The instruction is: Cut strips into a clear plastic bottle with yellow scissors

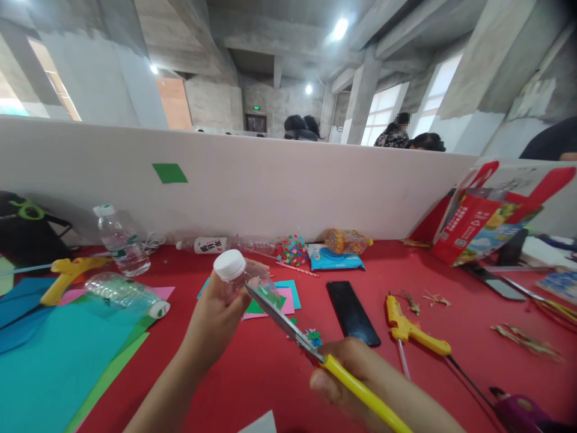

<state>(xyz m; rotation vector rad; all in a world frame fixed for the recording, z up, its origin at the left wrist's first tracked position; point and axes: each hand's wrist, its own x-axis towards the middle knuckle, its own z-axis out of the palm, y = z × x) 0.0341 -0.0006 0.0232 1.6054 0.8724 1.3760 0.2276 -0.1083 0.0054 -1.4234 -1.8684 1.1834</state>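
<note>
My left hand (215,317) is wrapped round a clear plastic bottle (243,278) with a white cap, held tilted above the red table (270,367). My right hand (356,376) grips yellow-handled scissors (297,334). Their blade tips touch the bottle's side just below the cap. Whether the blades are cutting into the plastic I cannot tell.
Coloured paper sheets (58,355) lie at the left with another clear bottle (126,293) on them and an upright water bottle (121,240). A black phone (351,313) and a yellow glue gun (412,328) lie to the right. A white partition (270,186) backs the table; people sit beyond it.
</note>
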